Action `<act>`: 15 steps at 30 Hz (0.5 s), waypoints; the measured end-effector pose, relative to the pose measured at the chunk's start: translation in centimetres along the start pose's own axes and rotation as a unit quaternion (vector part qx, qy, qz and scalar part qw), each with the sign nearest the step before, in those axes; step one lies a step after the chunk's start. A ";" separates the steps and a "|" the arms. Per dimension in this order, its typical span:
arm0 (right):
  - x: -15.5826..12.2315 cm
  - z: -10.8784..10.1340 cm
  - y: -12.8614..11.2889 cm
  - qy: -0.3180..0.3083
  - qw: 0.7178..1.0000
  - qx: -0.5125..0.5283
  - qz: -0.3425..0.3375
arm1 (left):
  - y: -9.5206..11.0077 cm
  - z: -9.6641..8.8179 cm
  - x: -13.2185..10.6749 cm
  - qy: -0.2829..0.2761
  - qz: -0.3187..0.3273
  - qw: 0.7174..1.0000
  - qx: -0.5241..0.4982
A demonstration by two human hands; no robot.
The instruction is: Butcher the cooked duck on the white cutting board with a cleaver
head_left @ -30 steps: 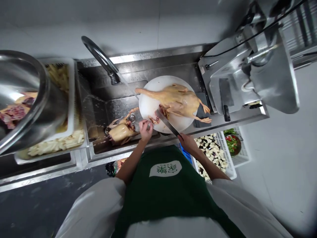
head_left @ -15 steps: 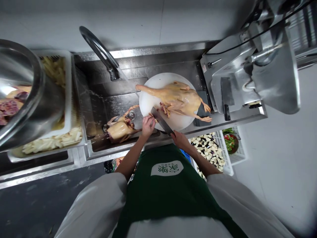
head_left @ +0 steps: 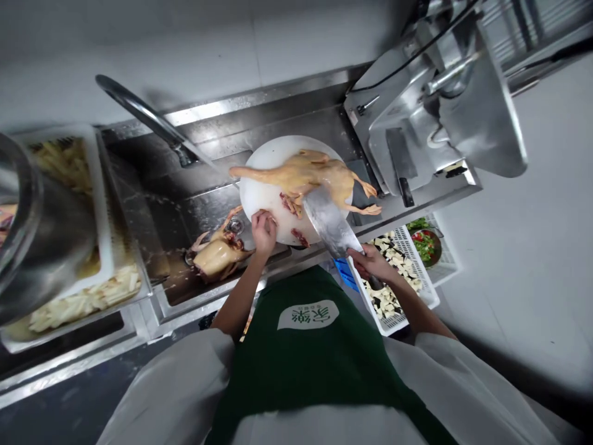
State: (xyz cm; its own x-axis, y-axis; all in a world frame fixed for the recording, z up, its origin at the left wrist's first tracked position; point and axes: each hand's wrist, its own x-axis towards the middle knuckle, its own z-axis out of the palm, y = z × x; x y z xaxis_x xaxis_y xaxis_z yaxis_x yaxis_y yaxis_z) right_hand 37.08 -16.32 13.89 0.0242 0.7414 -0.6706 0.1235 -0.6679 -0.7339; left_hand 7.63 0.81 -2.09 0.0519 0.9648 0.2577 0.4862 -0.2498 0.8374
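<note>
My right hand (head_left: 371, 262) grips a cleaver (head_left: 330, 221), its broad face turned up over the near right edge of a round white cutting board (head_left: 256, 199). My left hand (head_left: 264, 230) is closed at the board's near left edge; whatever its fingertips hold is too small to make out. A plucked whole duck (head_left: 306, 172) lies across the board, neck to the left and feet to the right. Beside it are a cluster of reddish offal (head_left: 291, 204) and a smaller dark red piece (head_left: 299, 237). Another plucked bird (head_left: 220, 256) lies in the sink, left of my left hand.
Water runs from the faucet (head_left: 139, 111) into the metal sink (head_left: 162, 210). A metal slicer (head_left: 482, 117) and second cleaver (head_left: 401, 165) are at right. A basket of cut eggplant (head_left: 384, 303) stands below. At left are a steel pot (head_left: 55, 228) and a white basket (head_left: 104, 210).
The cleaver has swung right, away from my left hand, and its broad face now shows. A dark red piece now lies separately on the board. The whole view has shifted and tilted.
</note>
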 end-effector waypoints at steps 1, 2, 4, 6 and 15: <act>0.0 -0.1 -0.5 -0.001 0.998 0.065 -0.002 | 0.5 0.7 0.5 -0.010 -0.004 1.000 0.006; -0.1 -0.2 -1.2 -0.005 0.993 0.114 -0.012 | 1.2 1.6 0.9 -0.025 -0.005 1.000 0.015; -0.3 -0.4 -2.5 -0.009 0.984 0.176 -0.039 | 2.9 3.5 1.5 -0.075 -0.001 0.996 0.055; -0.7 -0.6 -3.6 -0.011 0.973 0.219 -0.069 | 4.8 5.5 1.8 -0.125 -0.002 0.984 0.125; -1.9 -0.6 -6.8 0.011 0.933 0.311 -0.184 | 5.7 7.1 3.6 -0.128 -0.034 0.962 0.238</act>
State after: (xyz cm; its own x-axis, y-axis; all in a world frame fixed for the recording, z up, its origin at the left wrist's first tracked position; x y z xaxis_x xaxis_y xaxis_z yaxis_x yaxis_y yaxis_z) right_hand 36.74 -13.15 20.25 0.1147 0.9242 -0.3644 -0.4712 -0.2723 -0.8389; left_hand 16.80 3.43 0.21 0.1897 0.9814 0.0308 0.8378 -0.1781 0.5162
